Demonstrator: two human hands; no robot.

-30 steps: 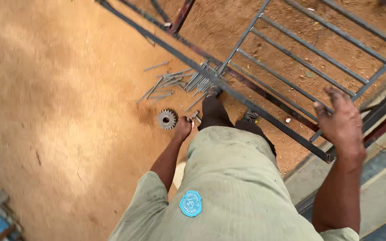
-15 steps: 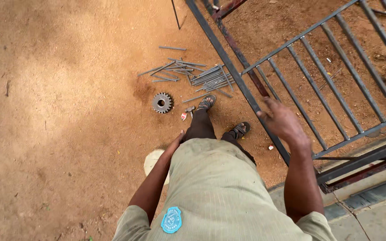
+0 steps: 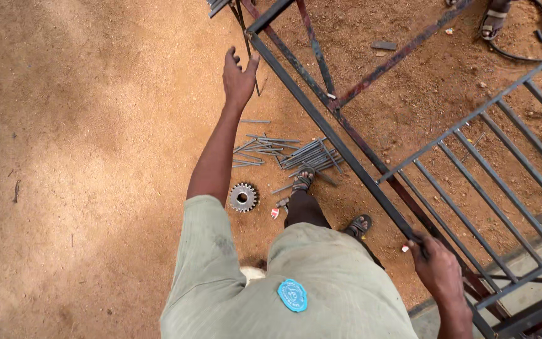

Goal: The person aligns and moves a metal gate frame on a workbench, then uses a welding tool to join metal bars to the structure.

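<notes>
A large dark metal gate frame (image 3: 321, 119) with parallel bars lay tilted across the right half of the scene, over a reddish dirt floor (image 3: 83, 157). The right hand (image 3: 437, 270) was at the near right, its fingers closed around the frame's long edge bar. The left hand (image 3: 238, 76) was stretched out to the far middle, fingers spread wide and holding nothing, just beside the frame's far corner; whether it touched the bar could not be told. Between the two hands, on the floor left of the frame, lay a scattered heap of thin steel rods (image 3: 283, 152). Nearer, just left of the person's sandalled foot (image 3: 301, 182), a small toothed gear wheel (image 3: 243, 198) lay flat.
</notes>
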